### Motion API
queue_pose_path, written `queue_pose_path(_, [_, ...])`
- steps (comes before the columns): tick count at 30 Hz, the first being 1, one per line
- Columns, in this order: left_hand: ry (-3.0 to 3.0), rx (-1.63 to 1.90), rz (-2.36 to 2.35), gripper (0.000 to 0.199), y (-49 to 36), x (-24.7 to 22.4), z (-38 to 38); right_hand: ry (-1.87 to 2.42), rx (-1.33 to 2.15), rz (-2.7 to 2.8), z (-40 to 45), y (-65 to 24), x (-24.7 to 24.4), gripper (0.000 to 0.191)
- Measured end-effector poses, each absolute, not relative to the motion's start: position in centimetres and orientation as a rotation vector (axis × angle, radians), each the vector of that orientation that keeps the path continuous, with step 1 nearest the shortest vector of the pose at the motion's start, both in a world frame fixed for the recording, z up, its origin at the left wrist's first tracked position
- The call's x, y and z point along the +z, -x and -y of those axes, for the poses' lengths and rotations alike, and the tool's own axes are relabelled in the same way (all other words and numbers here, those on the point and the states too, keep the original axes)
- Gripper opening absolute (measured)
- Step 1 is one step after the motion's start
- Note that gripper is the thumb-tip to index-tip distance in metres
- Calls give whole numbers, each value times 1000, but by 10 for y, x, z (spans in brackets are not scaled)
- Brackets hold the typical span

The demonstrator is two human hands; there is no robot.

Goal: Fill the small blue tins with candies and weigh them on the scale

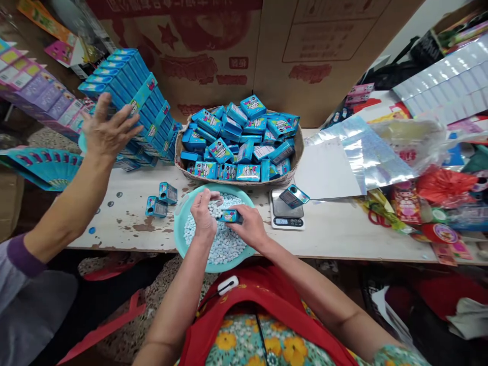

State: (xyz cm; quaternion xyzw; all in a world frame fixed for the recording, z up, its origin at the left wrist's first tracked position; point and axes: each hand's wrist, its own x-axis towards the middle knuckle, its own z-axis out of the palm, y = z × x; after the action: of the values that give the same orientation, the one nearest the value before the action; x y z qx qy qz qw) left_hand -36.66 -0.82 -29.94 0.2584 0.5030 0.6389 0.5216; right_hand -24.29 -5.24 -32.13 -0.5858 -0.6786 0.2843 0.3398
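Observation:
Over a turquoise bowl [180, 235] of small pale blue candies [225, 250], my two hands are close together. My right hand [249, 223] grips a small blue candy box [229, 216] between thumb and fingers, its end pointing toward my left hand. My left hand [205, 216] is cupped around a few candies beside the box's end. Right of the bowl, another blue box [294, 196] lies tilted on a small digital scale [287, 211] with a lit display. Two blue boxes [162, 200] stand on the table to the left.
Behind the bowl, a basket [238, 182] is heaped with blue boxes. At left, a co-worker's hand [110, 124] is spread before a tall stack of blue boxes [131, 96]. A large carton [263, 61] stands behind. Plastic sheets [366, 152] and packets [407, 201] lie at right.

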Motion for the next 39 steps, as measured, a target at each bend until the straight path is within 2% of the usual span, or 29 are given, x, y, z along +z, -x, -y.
queue_pose_path(11, [-657, 1492, -1107, 25, 354, -291, 5, 1535, 783, 1639, 48, 241, -323, 34])
queue_pose_path(15, [-651, 1474, -1119, 29, 365, -299, -2, 1523, 860, 1571, 47, 236, -324, 32])
queue_pose_path(17, [-789, 1439, -1298, 35, 379, -314, -11, 1495, 911, 1509, 52, 227, -319, 32])
queue_pose_path(19, [-1037, 1302, -1512, 39, 390, -337, -21, 1483, 915, 1438, 59, 215, -312, 34])
queue_pose_path(23, [-1454, 892, -1700, 24, 383, -383, -26, 1502, 875, 1417, 68, 198, -302, 34])
queue_pose_path(26, [-1818, 419, -1804, 24, 363, -401, -13, 1502, 848, 1410, 64, 196, -301, 36])
queue_pose_path(28, [-1952, 247, -1779, 23, 357, -405, -3, 1512, 811, 1409, 60, 196, -304, 35])
queue_pose_path(30, [-1948, 274, -1740, 20, 363, -407, 5, 1533, 788, 1442, 58, 198, -308, 33])
queue_pose_path(33, [-1619, 633, -1732, 13, 384, -409, 11, 1554, 785, 1471, 58, 199, -315, 33])
queue_pose_path(36, [-1311, 918, -1740, 24, 400, -399, 11, 1557, 789, 1503, 60, 203, -321, 32])
queue_pose_path(39, [-978, 1120, -1591, 30, 400, -369, 10, 1552, 771, 1606, 59, 211, -323, 30])
